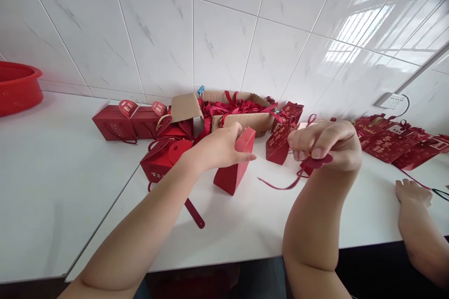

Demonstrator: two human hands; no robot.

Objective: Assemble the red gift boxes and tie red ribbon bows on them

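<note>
My left hand (224, 147) is around the upper part of an upright, tapered red gift box (236, 170). Its thumb lies across the side of the box, and its fingertips are partly hidden behind the top. To the right, my right hand (329, 142) is raised above the table. Its thumb and fingers pinch a dark red, scalloped tag (318, 162) and a thin red ribbon (286, 188), whose loose end hangs toward the box. A dark red strap with a small hole (194, 214) lies flat to the left of the box.
An open cardboard box (242, 122) full of red ribbons stands by the tiled wall. Red gift boxes (114, 124) are to its left, a patterned red box (284, 133) to its right. Farther right are several red bags (380, 142) and another person's hand (414, 194). A red basin (19, 88) sits far left.
</note>
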